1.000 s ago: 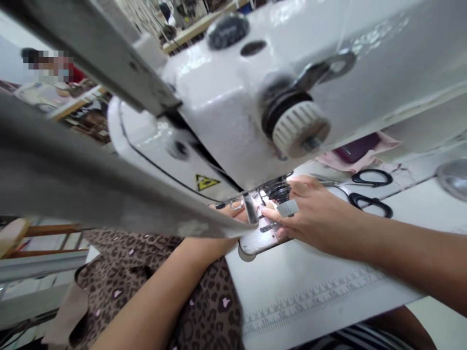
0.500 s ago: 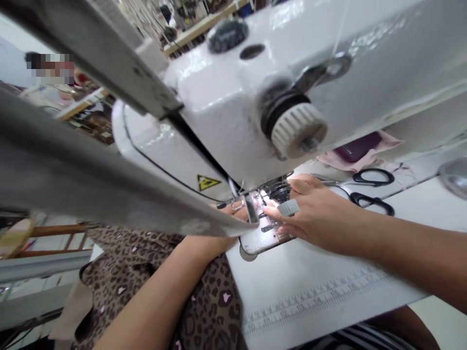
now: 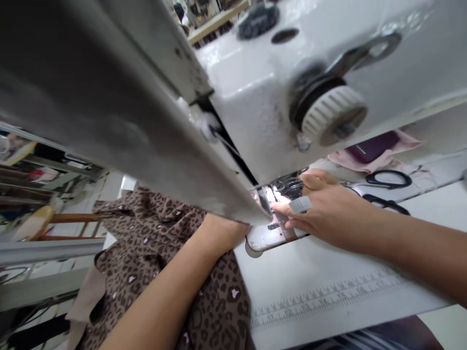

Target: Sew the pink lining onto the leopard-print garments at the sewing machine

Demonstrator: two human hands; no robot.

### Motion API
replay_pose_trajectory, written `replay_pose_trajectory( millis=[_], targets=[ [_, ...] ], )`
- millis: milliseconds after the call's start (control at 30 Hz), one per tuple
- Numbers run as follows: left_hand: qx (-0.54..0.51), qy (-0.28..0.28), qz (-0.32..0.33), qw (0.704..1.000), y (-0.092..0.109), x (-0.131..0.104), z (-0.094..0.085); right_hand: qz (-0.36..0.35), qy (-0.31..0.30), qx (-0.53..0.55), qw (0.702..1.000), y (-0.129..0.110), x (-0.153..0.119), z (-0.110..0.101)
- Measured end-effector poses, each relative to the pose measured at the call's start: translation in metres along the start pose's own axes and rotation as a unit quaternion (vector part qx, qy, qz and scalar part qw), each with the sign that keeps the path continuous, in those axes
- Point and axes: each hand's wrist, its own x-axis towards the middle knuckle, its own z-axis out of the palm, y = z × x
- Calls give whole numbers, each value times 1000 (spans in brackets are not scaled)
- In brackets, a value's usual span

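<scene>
My right hand point(image 3: 328, 206) reaches in from the right to the metal needle plate point(image 3: 264, 238) of a white sewing machine point(image 3: 248, 92). Grey-white tape point(image 3: 300, 204) wraps one of its fingers. Thumb and forefinger close over a narrow brown fabric strip point(image 3: 289, 234) beside the lit needle area. Of my left hand point(image 3: 228, 231), only the wrist and back show; a grey metal bar point(image 3: 156, 160) hides its fingers near the plate. Brown leopard-print fabric point(image 3: 146, 243) lies bunched under and beside my left forearm.
Scissors with black handles point(image 3: 388, 179) lie right of the machine's needle area, near a purple phone-like object point(image 3: 375, 146) on pink cloth point(image 3: 412, 140). A printed ruler scale point(image 3: 321, 306) runs along the front of the white table point(image 3: 277, 277). A wooden stool point(image 3: 44, 221) stands at left.
The view has shifted, so the machine sits farther right and the metal bar covers more. My left fingers, partly seen before, are now hidden. My right hand stays at the needle plate.
</scene>
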Motion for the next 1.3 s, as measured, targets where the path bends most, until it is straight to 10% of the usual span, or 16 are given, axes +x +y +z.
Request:
replay_pose_trajectory(
  millis=[433, 700, 1300],
  targets=[
    [-76, -84, 26, 993, -12, 15, -8, 1, 13, -57, 998, 3, 3, 5],
    [44, -18, -17, 999, 34, 15, -35, -11, 17, -44, 999, 5, 1, 6],
    [-13, -60, 56, 997, -5, 1, -28, -3, 49, -44, 998, 2, 2, 7]
  ],
)
